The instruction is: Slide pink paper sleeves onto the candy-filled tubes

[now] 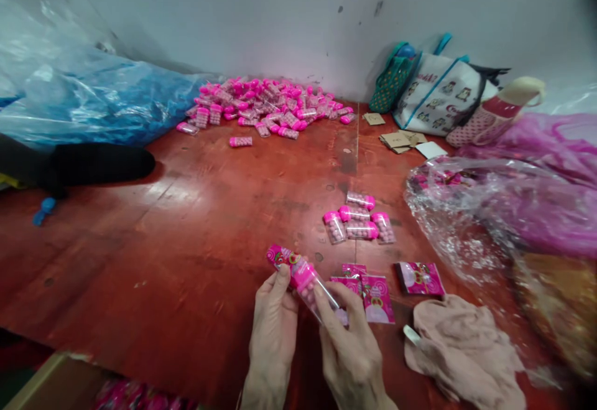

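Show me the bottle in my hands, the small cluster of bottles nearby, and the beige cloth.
bottle (311,285), head view, on its clear body below the pink cap.
small cluster of bottles (358,220), head view, on a middle bottle.
beige cloth (461,348), head view, on its crumpled middle.

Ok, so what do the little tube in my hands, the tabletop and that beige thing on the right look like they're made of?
The tube looks like clear glossy plastic with a pink cap: beads show through its wall. The tabletop seems to be red-brown varnished wood, with sheen, a seam and scuffs. The beige thing looks like soft matte cloth, crumpled in folds. Left hand and right hand both grip the tube.
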Action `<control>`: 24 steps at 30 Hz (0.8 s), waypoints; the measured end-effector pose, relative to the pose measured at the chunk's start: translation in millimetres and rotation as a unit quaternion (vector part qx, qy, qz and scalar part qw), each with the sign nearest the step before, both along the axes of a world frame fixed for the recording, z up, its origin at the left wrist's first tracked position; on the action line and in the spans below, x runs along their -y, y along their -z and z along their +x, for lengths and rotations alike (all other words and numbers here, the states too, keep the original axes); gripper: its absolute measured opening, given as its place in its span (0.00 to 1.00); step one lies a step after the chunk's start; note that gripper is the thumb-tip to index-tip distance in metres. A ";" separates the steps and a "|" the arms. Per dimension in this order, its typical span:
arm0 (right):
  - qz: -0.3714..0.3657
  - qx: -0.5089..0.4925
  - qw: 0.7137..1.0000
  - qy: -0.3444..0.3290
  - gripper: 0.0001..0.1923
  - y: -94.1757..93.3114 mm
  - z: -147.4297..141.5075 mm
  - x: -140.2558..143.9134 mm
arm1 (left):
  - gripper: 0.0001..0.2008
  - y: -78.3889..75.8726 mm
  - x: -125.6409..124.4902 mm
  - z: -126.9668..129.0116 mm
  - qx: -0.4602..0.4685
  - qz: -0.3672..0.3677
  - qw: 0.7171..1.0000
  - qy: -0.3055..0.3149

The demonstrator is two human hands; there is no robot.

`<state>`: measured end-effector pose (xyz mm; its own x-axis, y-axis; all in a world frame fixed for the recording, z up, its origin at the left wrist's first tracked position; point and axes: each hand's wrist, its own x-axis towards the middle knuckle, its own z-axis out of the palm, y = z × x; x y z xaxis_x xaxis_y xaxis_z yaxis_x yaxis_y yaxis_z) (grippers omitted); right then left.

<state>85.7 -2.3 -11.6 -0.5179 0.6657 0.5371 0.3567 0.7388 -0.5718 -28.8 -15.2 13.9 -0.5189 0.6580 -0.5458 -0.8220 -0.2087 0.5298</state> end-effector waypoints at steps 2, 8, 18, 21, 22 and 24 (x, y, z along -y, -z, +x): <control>-0.072 -0.023 0.997 -0.026 0.28 -8.0 -2.2 1.6 | 0.08 0.5 1.0 0.0 0.033 0.000 0.999 0.015; -0.108 -0.084 0.991 -0.003 0.27 -13.0 -6.4 0.6 | 0.06 4.0 -1.2 2.9 0.037 0.022 0.999 0.022; -0.080 -0.067 0.992 0.069 0.28 4.3 -6.8 5.2 | 0.09 8.9 -1.4 2.5 -0.005 0.023 1.000 0.011; -0.104 -0.050 0.990 0.082 0.24 9.3 -2.6 3.5 | 0.09 9.3 -0.6 1.6 -0.024 0.037 0.999 0.015; -0.116 -0.046 0.989 0.084 0.23 10.7 -0.9 3.0 | 0.09 9.4 -0.3 1.6 -0.025 0.043 0.999 0.019; -0.157 -0.046 0.983 0.082 0.23 12.5 2.2 2.9 | 0.08 9.8 0.1 1.8 -0.023 0.057 0.998 0.031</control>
